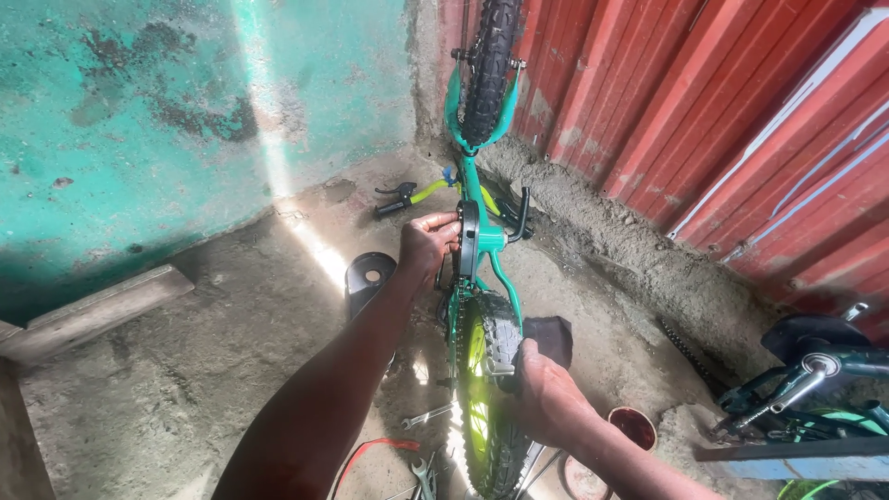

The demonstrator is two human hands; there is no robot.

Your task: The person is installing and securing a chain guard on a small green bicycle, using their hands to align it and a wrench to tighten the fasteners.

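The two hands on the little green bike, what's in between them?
In the head view, the bike's green frame and the top of its knobby rear tyre lie between the left hand and right hand.

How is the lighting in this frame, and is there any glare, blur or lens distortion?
Head view: a bright sun streak crosses the green wall and concrete floor, blown out near the left hand; the rear tyre under the right hand sits in shade; focus sharp, wide-angle bending at the edges.

Open concrete floor point(185, 370) left of bicycle point(482, 250), red metal wall point(704, 120) crowding right, tools point(421, 435) perhaps underfoot
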